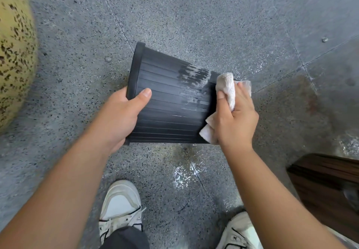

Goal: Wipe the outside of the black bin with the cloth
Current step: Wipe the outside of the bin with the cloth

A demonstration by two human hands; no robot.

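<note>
wiping underway: left hand (124, 112) clamping black bin (167, 103) rim, right hand (235, 116) bunching cloth (226, 87) at base; next, sweeping toward soapy patch (194, 75).

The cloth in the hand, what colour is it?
The cloth is off-white, seen in the head view.

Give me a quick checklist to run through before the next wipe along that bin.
1. Left hand grips the black bin at its rim end: ok.
2. Right hand holds the cloth: ok.
3. Cloth touches the bin near its base end: ok.
4. Ribbed side free of residue: not ok, whitish streaks remain.
5. Far side clean: cannot tell, hidden.
6. Floor below is dry: not ok, wet patches.
</note>
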